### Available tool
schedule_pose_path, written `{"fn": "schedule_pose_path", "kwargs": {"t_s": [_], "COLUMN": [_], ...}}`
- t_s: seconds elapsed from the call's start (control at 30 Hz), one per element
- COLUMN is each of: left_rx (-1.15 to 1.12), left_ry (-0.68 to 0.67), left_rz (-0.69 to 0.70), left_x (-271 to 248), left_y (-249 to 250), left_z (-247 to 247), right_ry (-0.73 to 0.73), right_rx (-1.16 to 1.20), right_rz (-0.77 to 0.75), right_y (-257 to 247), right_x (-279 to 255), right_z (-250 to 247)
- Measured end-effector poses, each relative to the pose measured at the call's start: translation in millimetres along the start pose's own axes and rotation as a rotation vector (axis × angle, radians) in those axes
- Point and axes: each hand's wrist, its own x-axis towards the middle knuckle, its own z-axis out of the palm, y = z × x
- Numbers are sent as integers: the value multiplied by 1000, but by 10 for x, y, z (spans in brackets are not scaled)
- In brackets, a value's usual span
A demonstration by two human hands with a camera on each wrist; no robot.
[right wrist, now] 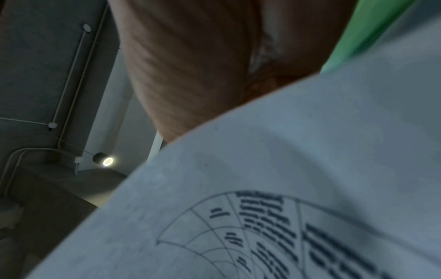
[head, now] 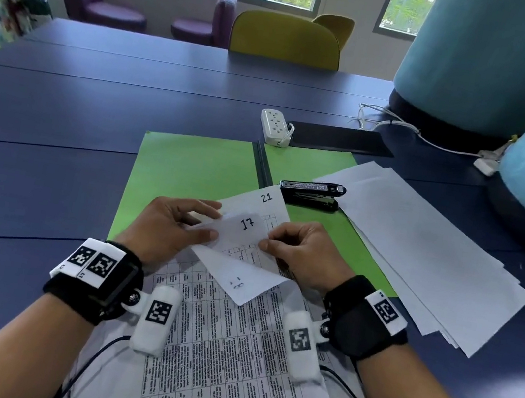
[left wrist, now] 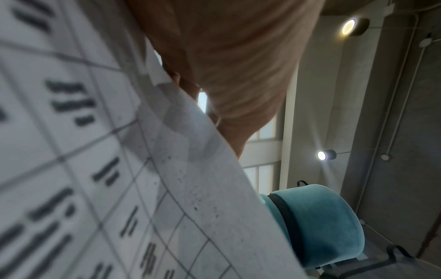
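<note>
Together, the left hand (head: 172, 229) and the right hand (head: 304, 254) hold up a sheet marked 17 (head: 246, 231) between them. The left thumb and fingers pinch its left edge, and the right thumb and forefinger pinch its right edge. The sheet is raised and curled above the other papers. Below it, a blank-backed flap of paper (head: 240, 282) hangs with its corner pointing toward the person. Just behind the held page lies a sheet marked 21 (head: 268, 199), its top corner showing past the fingers.

Under both wrists a stack of printed pages (head: 226, 366) covered in ruled tables of small text runs back toward the person's body. In both wrist views this print fills the frame close to the palms, too blurred to read.

All the pages rest on an open green folder (head: 188, 179) lying flat on the dark blue table (head: 59, 116). A black stapler (head: 310, 194) sits on the folder's right half, just beyond the sheet marked 21. To its right, loose white sheets (head: 418, 252) fan out over the folder's edge and onto the table. Farther back are a white power strip (head: 274, 128) and, touching it, a flat black slab (head: 337, 138).
</note>
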Motion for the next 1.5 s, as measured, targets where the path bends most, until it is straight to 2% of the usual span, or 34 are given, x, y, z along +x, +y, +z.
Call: {"fn": "schedule_pose_path", "kwargs": {"t_s": [0.2, 0.37, 0.53, 0.83, 1.17, 1.5], "left_rx": [15, 44, 4, 50, 63, 65], "left_ry": [-28, -32, -38, -66, -79, -65], "left_rz": [43, 4, 26, 15, -21, -54], "left_x": [-2, 32, 22, 23, 63, 80], "left_y": [8, -87, -77, -58, -126, -143], "left_z": [-3, -19, -14, -15, -23, -16], "right_ry": [11, 23, 5, -65, -43, -60], "right_rx": [-49, -31, -10, 1, 84, -69], "right_rz": [27, 35, 38, -23, 13, -15], "right_y": [13, 1, 16, -66, -40, -41], "right_x": [25, 10, 14, -29, -41, -50], "right_z": [-12, -2, -3, 4, 22, 13]}}
